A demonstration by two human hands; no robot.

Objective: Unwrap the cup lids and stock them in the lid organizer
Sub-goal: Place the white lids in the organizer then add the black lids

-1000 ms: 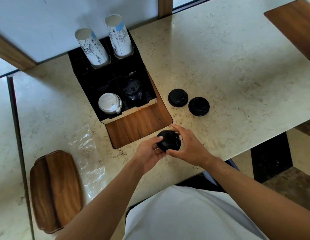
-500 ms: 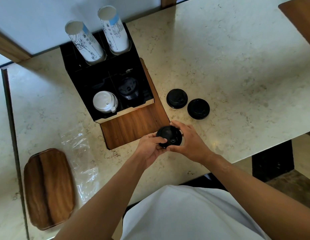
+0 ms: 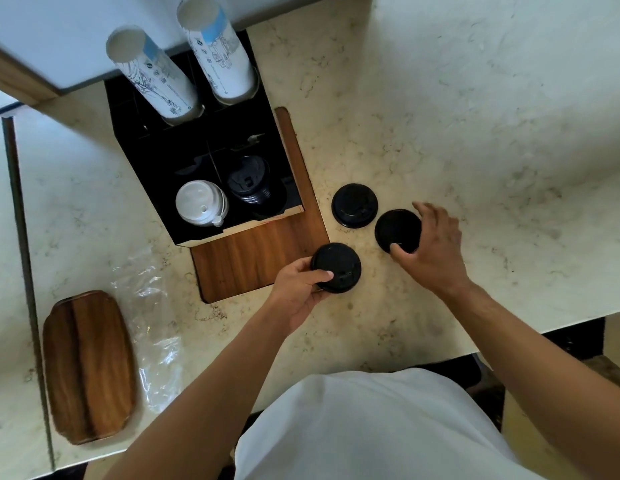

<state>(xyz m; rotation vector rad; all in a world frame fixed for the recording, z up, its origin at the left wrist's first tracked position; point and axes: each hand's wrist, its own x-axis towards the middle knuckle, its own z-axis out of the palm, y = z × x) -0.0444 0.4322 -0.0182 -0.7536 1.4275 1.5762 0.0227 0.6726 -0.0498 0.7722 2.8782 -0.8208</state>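
Note:
My left hand holds a black cup lid just in front of the black lid organizer with its wooden base. My right hand rests its thumb and fingers around the edge of a second black lid lying on the counter. A third black lid lies beside it, untouched. Inside the organizer, a stack of white lids fills the front left slot and a stack of black lids the front right slot.
Two tall stacks of paper cups stand in the organizer's rear slots. An empty clear plastic wrapper lies left of my left arm, next to a wooden tray. The marble counter's front edge runs under my arms.
My right hand let go of the lid that both hands held and moved right onto the lid on the counter. My left hand keeps the first lid.

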